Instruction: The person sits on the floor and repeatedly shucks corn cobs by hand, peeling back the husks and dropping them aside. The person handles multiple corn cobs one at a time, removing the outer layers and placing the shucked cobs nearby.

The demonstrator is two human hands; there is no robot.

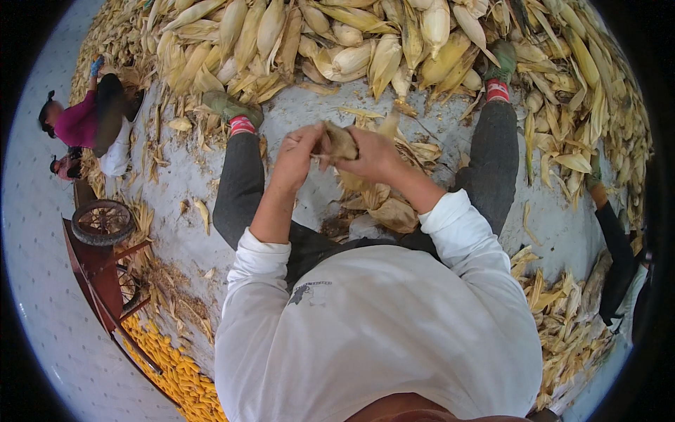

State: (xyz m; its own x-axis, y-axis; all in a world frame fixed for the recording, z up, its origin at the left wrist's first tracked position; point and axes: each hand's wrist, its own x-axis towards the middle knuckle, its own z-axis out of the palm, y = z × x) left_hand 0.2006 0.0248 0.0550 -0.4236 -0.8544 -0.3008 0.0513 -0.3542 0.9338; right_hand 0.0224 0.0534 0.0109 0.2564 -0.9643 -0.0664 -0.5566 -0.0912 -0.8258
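Both my hands meet above the floor between my outstretched legs, around a brownish, blurred object [340,141] that may be part of a corn ear or its husk. My left hand [299,153] has its fingers bent against the object's left side. On the other side, my right hand [373,155] wraps around it. Fingers hide much of its surface. Loose dry corn husks [395,211] lie on the floor below and behind my hands. Beyond my feet rises a large pile of unshucked corn ears [350,58].
At the left a person in a purple top [76,124] sits by the pile, with another person [66,168] near. A red metal cart [103,274] stands beside husked yellow corn cobs [174,364]. At the right are another person's dark sleeve [614,253] and a husk heap [564,316].
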